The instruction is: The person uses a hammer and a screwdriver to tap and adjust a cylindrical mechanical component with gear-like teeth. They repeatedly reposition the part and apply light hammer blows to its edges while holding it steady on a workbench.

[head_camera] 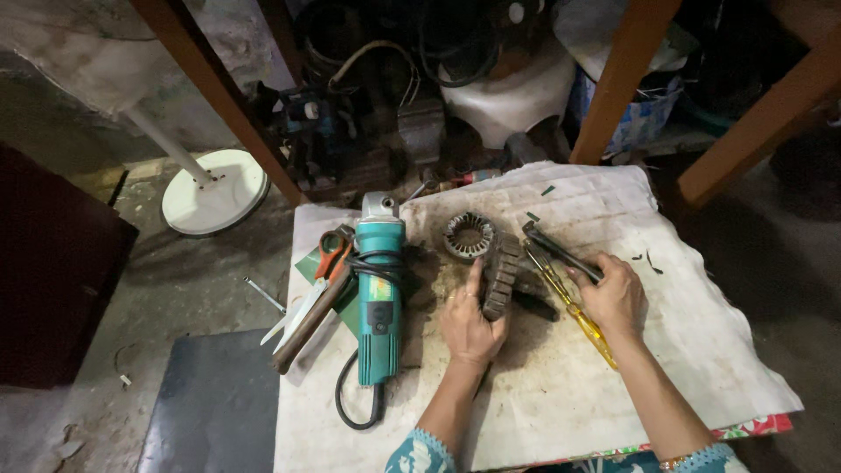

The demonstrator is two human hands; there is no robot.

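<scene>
My left hand [469, 320] gripped the dark laminated stator core [501, 273] at the cloth's center, keeping it upright on its edge, while my right hand [616, 296], at three o'clock, closed on dark pliers [561, 252] for working it.

The left hand [469, 322] grips a dark toothed rotor [501, 275] standing on edge on the dirty white cloth [701, 333]. The right hand [616, 298] holds black pliers [561, 253] above a yellow screwdriver [578, 315]. A stator ring [468, 236] lies just behind; a teal grinder [379, 289] and scissors [324, 271] lie left.
</scene>
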